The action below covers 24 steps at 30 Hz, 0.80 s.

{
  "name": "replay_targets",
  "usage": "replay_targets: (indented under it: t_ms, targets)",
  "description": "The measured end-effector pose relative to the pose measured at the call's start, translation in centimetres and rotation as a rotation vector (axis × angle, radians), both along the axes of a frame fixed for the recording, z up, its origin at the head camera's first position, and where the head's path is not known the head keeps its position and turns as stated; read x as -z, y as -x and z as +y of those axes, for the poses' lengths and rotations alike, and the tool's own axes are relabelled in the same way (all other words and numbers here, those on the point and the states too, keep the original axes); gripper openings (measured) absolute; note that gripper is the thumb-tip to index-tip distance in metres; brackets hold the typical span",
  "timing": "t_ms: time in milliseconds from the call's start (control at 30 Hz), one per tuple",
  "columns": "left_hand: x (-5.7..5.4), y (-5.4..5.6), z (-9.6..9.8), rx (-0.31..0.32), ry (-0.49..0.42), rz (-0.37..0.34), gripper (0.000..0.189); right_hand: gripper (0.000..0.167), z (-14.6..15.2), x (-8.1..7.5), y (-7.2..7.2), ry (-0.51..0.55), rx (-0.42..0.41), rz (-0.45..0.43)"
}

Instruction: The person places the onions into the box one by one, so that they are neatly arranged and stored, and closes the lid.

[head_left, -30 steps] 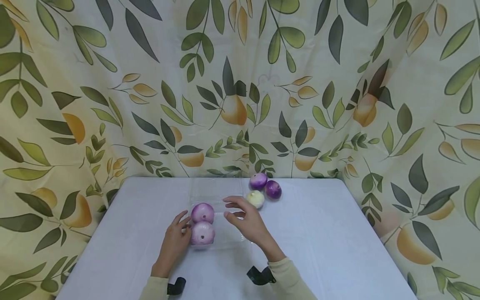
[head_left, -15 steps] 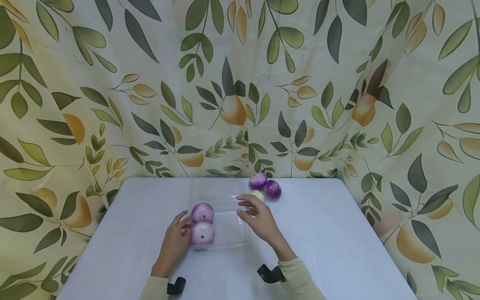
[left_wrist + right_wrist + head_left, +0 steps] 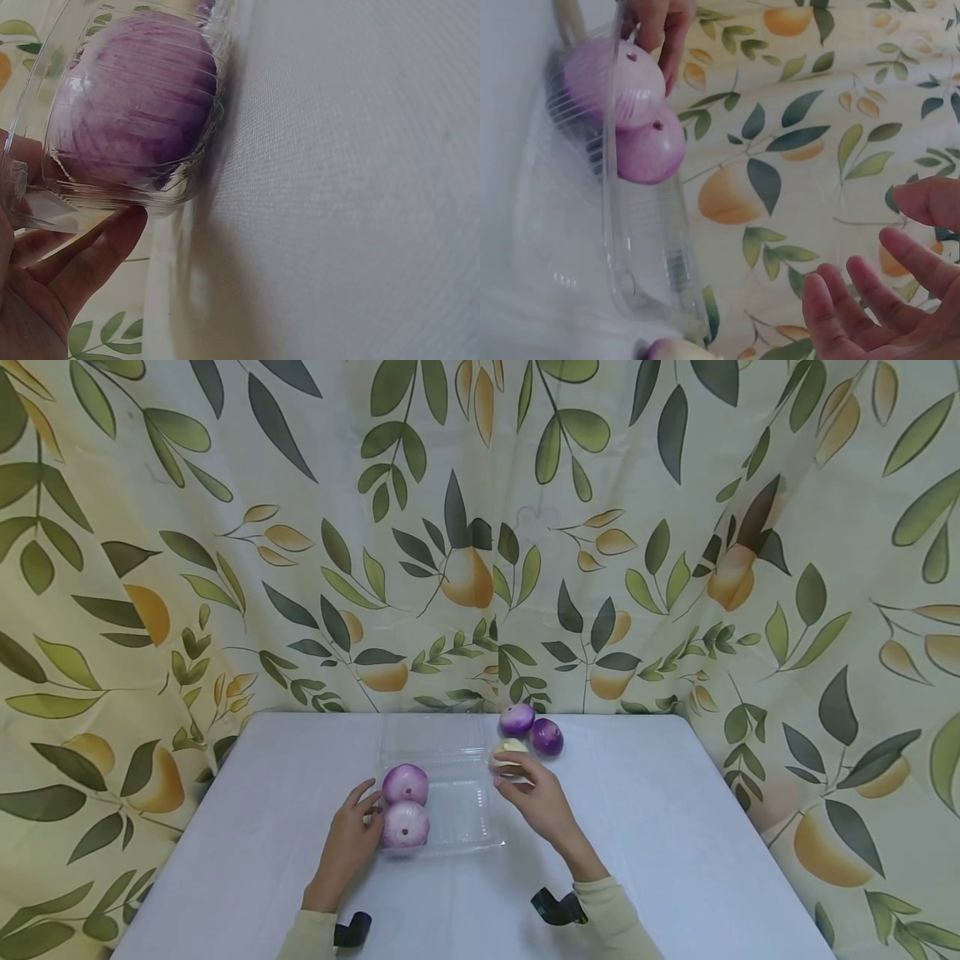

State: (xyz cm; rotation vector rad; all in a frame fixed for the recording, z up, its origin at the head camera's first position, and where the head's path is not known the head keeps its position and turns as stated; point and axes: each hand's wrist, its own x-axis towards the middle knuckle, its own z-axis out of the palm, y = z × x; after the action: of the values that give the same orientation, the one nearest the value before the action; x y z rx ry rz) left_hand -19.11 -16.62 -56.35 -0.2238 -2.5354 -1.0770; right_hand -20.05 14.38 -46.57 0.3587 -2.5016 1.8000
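A clear plastic container lies with its lid folded back in the head view. Two peeled purple onions, a far one and a near one, sit along its left side. My left hand holds the container's left side; in the left wrist view its fingers press against the ribbed wall beside an onion. My right hand is over the container's right edge, fingers spread and holding nothing in the right wrist view. Just beyond its fingertips is a white onion, partly hidden by them.
Two more purple onions, one farther back and one to the right, stand by the white onion near the far edge. A white cloth covers the table. Behind it hangs a leaf-patterned curtain.
My right hand has moved right, from above the container to its right edge beside the white onion. My left hand, the container and the onions have stayed in place.
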Motion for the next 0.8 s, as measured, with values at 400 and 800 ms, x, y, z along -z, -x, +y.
replay_targets:
  t_ms: [400,800]
  targets:
    - [0.0,0.0,0.0,-0.003,0.003,0.004,0.034,0.04,2.3,1.6,0.5,-0.022,0.085,-0.064]
    - [0.0,0.0,0.0,-0.003,-0.002,-0.002,0.034,0.04,4.3,3.1,1.4,-0.042,0.146,-0.105]
